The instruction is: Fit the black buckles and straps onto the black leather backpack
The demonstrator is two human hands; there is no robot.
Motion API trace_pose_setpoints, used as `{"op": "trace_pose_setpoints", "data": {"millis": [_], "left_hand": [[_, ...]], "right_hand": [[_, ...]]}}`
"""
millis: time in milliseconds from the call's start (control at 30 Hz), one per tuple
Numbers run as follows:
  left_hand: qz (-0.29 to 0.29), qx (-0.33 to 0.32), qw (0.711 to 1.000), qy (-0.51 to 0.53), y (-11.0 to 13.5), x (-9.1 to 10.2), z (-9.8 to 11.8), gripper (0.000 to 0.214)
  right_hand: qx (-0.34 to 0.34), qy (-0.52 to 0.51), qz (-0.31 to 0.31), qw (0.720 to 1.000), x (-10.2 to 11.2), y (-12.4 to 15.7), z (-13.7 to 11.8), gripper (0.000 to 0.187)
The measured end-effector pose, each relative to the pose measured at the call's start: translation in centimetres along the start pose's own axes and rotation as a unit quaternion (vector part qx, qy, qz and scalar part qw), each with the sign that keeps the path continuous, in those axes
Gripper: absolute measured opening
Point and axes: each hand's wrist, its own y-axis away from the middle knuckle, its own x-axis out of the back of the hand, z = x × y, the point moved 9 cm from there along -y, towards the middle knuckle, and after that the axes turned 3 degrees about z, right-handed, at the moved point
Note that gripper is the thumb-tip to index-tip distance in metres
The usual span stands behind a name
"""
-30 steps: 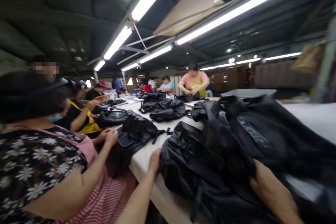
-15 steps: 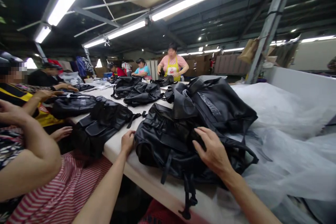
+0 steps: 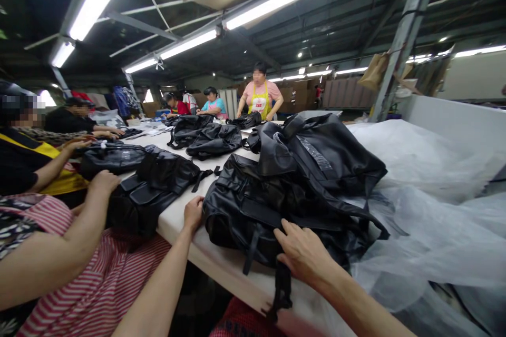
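Observation:
A black, leather-like backpack lies on the white table in front of me, its flap and straps towards me. My left hand is closed at the bag's left edge, its fingertips partly hidden against the material. Over the near side of the same bag, my right hand rests with fingers stretched out, above a dangling black strap with a buckle. Behind and touching this backpack is another black bag with a shiny strip on its front.
Clear plastic sheeting is heaped on the right. More black bags lie farther along the white table. At my left, a co-worker's hand is beside a black backpack. Across the table stands a person in a yellow apron.
My right hand has moved down and towards me over the backpack, to its near edge by the strap. My left hand stays put. The neighbour's arm has reached towards their backpack.

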Motion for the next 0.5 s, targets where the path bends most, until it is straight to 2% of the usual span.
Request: {"op": "trace_pose_setpoints", "data": {"millis": [67,133,167,267,333,400,500], "left_hand": [[-0.002,0.000,1.000,-0.005,0.0,0.0,0.1,0.018],[-0.002,0.000,1.000,-0.009,-0.1,0.0,0.2,0.018],[-0.002,-0.001,1.000,-0.010,-0.1,0.0,0.2,0.017],[0.000,-0.003,1.000,-0.013,-0.1,0.0,0.2,0.018],[-0.001,-0.003,1.000,-0.014,-0.1,0.0,0.2,0.018],[-0.004,-0.003,1.000,-0.012,0.0,0.1,0.2,0.019],[-0.006,-0.007,1.000,-0.002,0.2,0.2,0.5,0.020]], "right_hand": [[0.006,-0.022,-0.026,0.999,-0.3,0.3,-0.5,0.068],[-0.005,-0.010,-0.022,1.000,-1.3,0.6,-1.4,0.085],[-0.015,0.013,-0.010,1.000,-2.0,0.6,-2.0,0.083],[-0.037,0.103,0.038,0.993,-3.7,0.4,-4.1,0.055],[-0.036,0.129,0.054,0.989,-3.8,-0.2,-4.9,0.049],[-0.024,0.105,0.054,0.993,-2.2,-1.1,-4.6,0.045],[-0.034,0.052,0.056,0.996,3.0,-3.0,-1.4,0.034]]}}
